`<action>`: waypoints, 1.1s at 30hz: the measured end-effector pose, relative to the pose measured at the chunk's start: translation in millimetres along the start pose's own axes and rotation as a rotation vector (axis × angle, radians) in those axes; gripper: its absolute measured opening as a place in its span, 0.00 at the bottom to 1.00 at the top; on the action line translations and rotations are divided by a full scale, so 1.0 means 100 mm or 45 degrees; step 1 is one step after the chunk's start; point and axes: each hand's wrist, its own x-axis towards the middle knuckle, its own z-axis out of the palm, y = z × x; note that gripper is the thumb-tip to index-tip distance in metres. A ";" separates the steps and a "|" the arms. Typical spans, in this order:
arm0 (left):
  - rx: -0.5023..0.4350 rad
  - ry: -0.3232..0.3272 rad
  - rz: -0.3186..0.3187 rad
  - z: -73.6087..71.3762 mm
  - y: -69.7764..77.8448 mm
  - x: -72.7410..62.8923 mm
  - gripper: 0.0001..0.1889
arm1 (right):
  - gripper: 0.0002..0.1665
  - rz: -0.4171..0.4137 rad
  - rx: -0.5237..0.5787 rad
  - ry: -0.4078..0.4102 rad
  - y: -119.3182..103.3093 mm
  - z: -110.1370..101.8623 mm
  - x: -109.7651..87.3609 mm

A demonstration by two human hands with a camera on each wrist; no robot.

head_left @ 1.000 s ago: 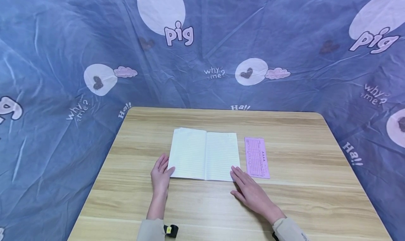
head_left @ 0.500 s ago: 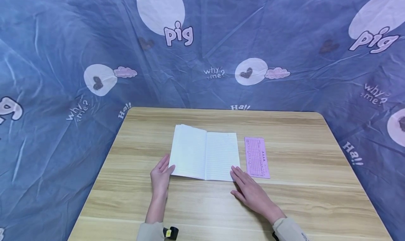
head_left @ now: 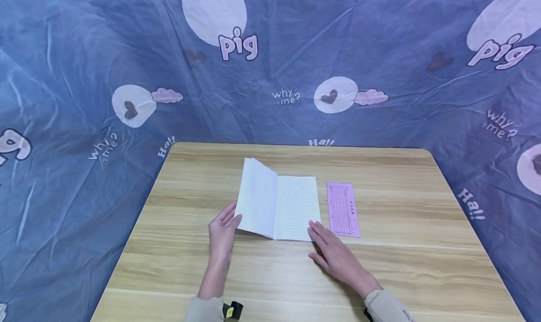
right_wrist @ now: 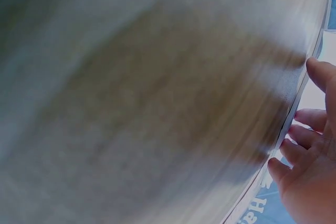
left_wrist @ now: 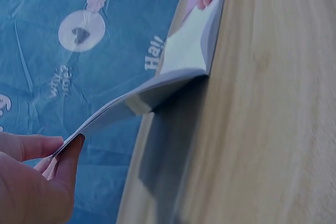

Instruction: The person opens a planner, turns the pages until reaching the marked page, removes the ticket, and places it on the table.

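An open notebook [head_left: 296, 207] with white lined pages lies on the table, its right half flat. My left hand [head_left: 221, 233] pinches the outer edge of the left half between thumb and fingers and holds it up off the wood at a slant. In the left wrist view the raised half [left_wrist: 131, 100] bends up from the spine, with its shadow below. My right hand [head_left: 336, 258] rests with extended fingers [head_left: 318, 233] on the lower right corner of the right page. Just right of the notebook lies a purple printed slip [head_left: 343, 209].
The light wood table [head_left: 401, 265] runs under everything. A blue printed cloth [head_left: 270, 68] hangs behind it and along both sides. Black wrist straps show at the sleeves [head_left: 204, 309].
My left hand has lifted the notebook's left half higher and moved slightly right with it, tilting it toward the spine. The right hand and the purple slip have stayed in place.
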 end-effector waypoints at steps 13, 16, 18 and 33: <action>-0.060 -0.135 0.065 0.26 0.10 -0.11 0.20 | 0.38 0.058 0.062 -0.018 -0.02 -0.06 0.03; -0.066 -0.162 0.069 0.32 0.11 -0.13 0.20 | 0.37 0.062 0.064 -0.009 -0.02 -0.06 0.04; -0.068 -0.184 0.071 0.36 0.10 -0.14 0.20 | 0.37 0.059 0.068 0.007 -0.03 -0.07 0.04; -0.007 -0.321 0.085 0.63 0.04 -0.19 0.19 | 0.30 0.244 0.453 0.000 -0.14 -0.38 0.42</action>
